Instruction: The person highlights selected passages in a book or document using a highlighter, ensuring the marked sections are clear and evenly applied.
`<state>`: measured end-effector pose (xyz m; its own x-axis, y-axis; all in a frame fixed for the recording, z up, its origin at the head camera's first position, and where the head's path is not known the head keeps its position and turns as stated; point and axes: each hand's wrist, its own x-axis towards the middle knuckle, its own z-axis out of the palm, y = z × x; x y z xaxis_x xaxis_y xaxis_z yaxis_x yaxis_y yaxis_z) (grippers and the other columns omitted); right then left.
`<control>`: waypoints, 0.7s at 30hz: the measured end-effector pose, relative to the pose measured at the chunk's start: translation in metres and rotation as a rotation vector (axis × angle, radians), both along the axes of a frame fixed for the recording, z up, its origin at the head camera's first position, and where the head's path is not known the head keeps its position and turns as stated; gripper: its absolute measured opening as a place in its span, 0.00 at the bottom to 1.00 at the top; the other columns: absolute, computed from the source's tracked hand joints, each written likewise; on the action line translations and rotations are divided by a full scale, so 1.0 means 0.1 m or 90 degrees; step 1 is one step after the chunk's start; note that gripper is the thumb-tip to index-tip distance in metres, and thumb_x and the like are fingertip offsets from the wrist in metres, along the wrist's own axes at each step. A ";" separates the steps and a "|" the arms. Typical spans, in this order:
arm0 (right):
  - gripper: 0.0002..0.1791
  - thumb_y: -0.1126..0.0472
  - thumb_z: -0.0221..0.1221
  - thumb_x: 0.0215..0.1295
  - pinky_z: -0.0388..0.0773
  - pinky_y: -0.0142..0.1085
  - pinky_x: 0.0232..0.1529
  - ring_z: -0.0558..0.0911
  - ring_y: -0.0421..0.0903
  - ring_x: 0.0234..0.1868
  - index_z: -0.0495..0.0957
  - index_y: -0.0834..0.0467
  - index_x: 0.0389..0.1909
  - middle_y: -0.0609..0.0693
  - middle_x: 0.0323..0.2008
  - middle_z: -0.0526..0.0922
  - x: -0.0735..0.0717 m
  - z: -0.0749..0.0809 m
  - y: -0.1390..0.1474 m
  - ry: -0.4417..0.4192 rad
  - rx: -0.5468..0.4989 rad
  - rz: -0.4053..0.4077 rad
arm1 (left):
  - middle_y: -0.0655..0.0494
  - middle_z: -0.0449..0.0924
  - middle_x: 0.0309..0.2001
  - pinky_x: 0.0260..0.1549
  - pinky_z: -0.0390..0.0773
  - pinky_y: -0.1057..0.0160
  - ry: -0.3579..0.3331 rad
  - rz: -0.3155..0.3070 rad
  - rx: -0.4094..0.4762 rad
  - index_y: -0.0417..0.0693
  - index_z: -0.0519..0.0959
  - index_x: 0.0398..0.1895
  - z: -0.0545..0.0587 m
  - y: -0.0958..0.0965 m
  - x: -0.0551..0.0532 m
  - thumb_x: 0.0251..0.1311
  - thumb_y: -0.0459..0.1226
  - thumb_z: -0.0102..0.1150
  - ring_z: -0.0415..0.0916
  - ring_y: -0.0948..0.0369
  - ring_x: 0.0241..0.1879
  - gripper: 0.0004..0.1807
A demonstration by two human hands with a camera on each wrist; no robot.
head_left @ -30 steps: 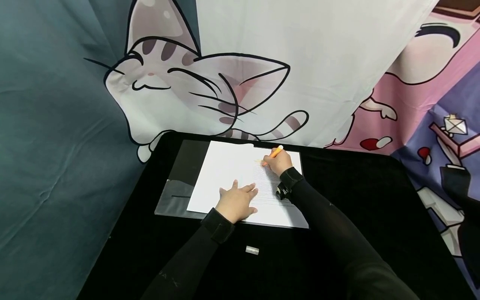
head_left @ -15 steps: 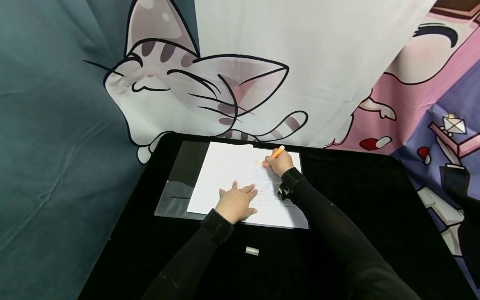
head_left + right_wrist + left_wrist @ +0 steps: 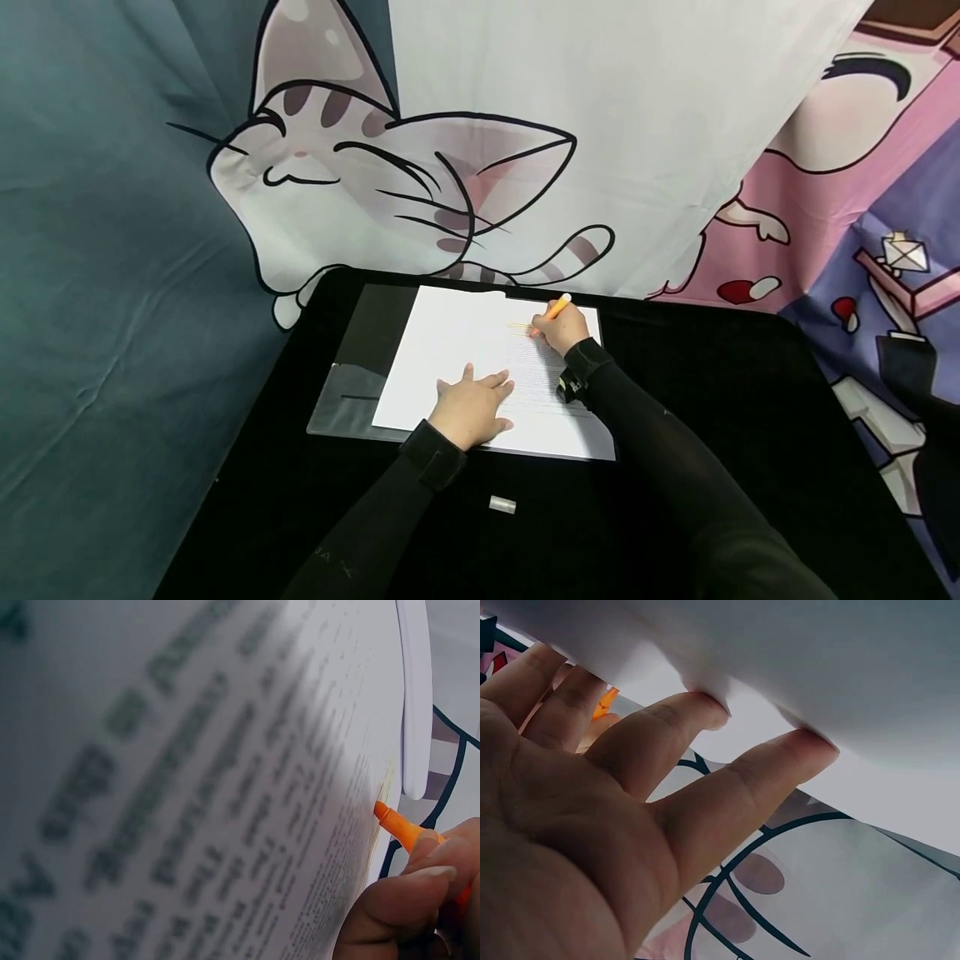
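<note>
One right hand point(image 3: 562, 330) pinches an orange marker point(image 3: 558, 306) against paper point(image 3: 450, 333) beneath. The left hand point(image 3: 471, 411) lies there, spread open.

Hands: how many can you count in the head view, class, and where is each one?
2. The left hand rests, spread out, on the white paper; the right hand grips an orange marker. Both show plainly.
</note>
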<state>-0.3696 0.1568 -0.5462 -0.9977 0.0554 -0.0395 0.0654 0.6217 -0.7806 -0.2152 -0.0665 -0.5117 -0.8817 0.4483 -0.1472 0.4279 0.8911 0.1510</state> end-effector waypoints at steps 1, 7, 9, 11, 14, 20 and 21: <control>0.19 0.58 0.62 0.72 0.69 0.38 0.24 0.75 0.46 0.19 0.69 0.51 0.20 0.48 0.15 0.78 0.03 0.04 -0.01 0.005 0.001 -0.001 | 0.66 0.71 0.86 0.66 0.78 0.15 0.002 0.001 0.007 0.64 0.78 0.83 -0.03 0.00 -0.01 0.73 0.61 0.72 0.70 0.31 0.83 0.38; 0.20 0.60 0.60 0.74 0.68 0.36 0.24 0.73 0.43 0.18 0.68 0.48 0.20 0.45 0.15 0.77 0.17 0.18 -0.01 0.007 -0.012 0.020 | 0.67 0.72 0.86 0.63 0.77 0.12 0.018 0.002 0.022 0.65 0.79 0.82 -0.22 0.00 -0.08 0.70 0.62 0.74 0.70 0.30 0.83 0.40; 0.20 0.60 0.60 0.74 0.68 0.36 0.24 0.74 0.43 0.18 0.67 0.49 0.20 0.45 0.15 0.76 0.17 0.18 0.01 0.005 -0.009 0.022 | 0.67 0.71 0.87 0.64 0.77 0.13 0.008 0.004 0.012 0.66 0.78 0.83 -0.18 0.00 -0.07 0.71 0.62 0.73 0.70 0.31 0.83 0.39; 0.20 0.60 0.61 0.75 0.69 0.37 0.25 0.75 0.45 0.19 0.68 0.50 0.21 0.46 0.16 0.77 0.16 0.20 0.00 -0.004 0.000 0.019 | 0.67 0.71 0.86 0.64 0.79 0.15 0.004 0.004 0.000 0.65 0.78 0.83 -0.06 0.01 -0.02 0.72 0.62 0.72 0.71 0.32 0.83 0.39; 0.19 0.57 0.62 0.74 0.73 0.39 0.25 0.79 0.47 0.20 0.70 0.51 0.21 0.47 0.16 0.80 -0.02 -0.01 0.09 -0.012 0.027 0.009 | 0.67 0.71 0.87 0.66 0.79 0.17 -0.003 0.006 -0.008 0.64 0.77 0.83 0.02 0.01 0.01 0.74 0.61 0.71 0.70 0.33 0.83 0.38; 0.18 0.52 0.64 0.72 0.76 0.41 0.25 0.82 0.50 0.21 0.74 0.49 0.22 0.48 0.17 0.83 -0.33 -0.42 0.26 -0.013 0.049 0.007 | 0.67 0.70 0.87 0.65 0.77 0.13 0.004 0.004 0.007 0.64 0.78 0.83 -0.16 0.01 -0.07 0.72 0.62 0.73 0.70 0.31 0.83 0.39; 0.18 0.52 0.64 0.72 0.76 0.41 0.25 0.82 0.49 0.21 0.74 0.49 0.22 0.48 0.17 0.83 -0.33 -0.41 0.26 -0.012 0.051 0.006 | 0.67 0.70 0.87 0.64 0.76 0.13 0.007 0.003 0.007 0.65 0.78 0.83 -0.20 0.01 -0.08 0.71 0.62 0.73 0.70 0.31 0.83 0.40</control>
<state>-0.4028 0.1832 -0.5876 -0.9974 0.0493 -0.0535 0.0727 0.6828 -0.7270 -0.2234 -0.0654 -0.5316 -0.8856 0.4454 -0.1316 0.4251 0.8915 0.1563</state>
